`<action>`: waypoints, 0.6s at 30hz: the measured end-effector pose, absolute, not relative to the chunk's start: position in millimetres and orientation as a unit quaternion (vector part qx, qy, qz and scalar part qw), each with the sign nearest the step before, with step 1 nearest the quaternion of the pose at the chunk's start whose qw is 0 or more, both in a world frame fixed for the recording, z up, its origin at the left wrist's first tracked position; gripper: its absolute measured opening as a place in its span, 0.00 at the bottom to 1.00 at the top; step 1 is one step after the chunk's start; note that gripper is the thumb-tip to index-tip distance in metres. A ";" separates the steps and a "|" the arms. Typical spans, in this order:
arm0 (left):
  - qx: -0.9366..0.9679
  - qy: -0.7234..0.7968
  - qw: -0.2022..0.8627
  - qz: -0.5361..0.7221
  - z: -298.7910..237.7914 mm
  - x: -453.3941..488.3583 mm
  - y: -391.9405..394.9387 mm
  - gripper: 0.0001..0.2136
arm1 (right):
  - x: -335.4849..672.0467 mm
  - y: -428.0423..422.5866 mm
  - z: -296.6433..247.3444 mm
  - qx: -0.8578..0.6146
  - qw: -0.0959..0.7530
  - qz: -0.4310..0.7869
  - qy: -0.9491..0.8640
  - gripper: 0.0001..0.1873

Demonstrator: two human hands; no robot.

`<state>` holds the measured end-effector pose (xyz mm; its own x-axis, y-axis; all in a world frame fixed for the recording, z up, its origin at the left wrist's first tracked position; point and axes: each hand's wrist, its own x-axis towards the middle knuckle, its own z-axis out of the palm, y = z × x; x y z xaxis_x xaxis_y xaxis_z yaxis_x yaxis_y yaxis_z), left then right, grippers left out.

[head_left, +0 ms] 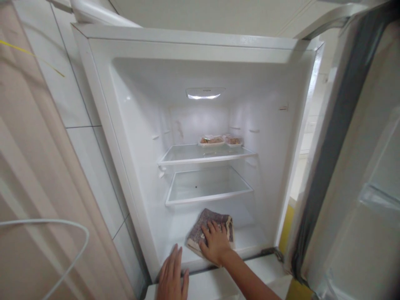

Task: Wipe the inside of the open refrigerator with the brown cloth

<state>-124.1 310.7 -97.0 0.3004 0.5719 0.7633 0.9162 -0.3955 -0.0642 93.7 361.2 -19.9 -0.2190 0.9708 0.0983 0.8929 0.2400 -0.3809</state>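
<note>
At the far left stands a beige panel (31, 166), and a thin white cable (72, 227) loops across its lower part. Just right of it runs a white tiled wall (78, 108), which meets the left side of the open fridge (93, 83)

The left hand (171, 275) lies flat on the front edge of the fridge floor, near its left corner. Its fingers are straight and close together and grip nothing. The cloth is up and to the right of this hand, near it but not touching it.

The cloth (206, 217), a folded grey-brown one, lies on the fridge floor near the middle of the front edge. The right hand (215, 246) rests palm down on the near half of it, fingers spread and laid flat on the fabric, not curled round it. The far half of the cloth shows beyond the fingertips, toward the back wall.

Above the cloth sit two glass shelves, the lower shelf (203, 187) bare and the upper shelf (187, 155) carrying two wrapped trays of food at its back edge, the left tray (211, 141) just beside the right tray (233, 141). A lamp (203, 93) glows in the ceiling of the compartment.

At the far right the fridge door (350, 166) stands open, its dark seal facing in
</note>
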 end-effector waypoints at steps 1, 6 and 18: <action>-0.760 -0.487 0.259 -0.342 -96.0 -123.4 309.7 0.32 | 83.9 360.9 -17.0 -0.584 0.163 0.131 -0.784 0.35; -0.739 -0.490 0.257 -0.384 -93.9 -122.1 304.1 0.33 | 34.6 357.9 -5.5 -0.459 0.175 0.179 -0.852 0.36; -0.737 -0.484 0.252 -0.398 -96.4 -124.3 304.6 0.34 | 0.6 363.5 -4.0 -0.454 0.129 0.143 -0.870 0.37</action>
<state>-124.3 304.6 -96.4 0.2151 0.5128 0.8311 0.9145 -0.4044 0.0128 0.6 363.5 -4.0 -0.5538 0.8272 0.0952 0.7530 0.5464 -0.3667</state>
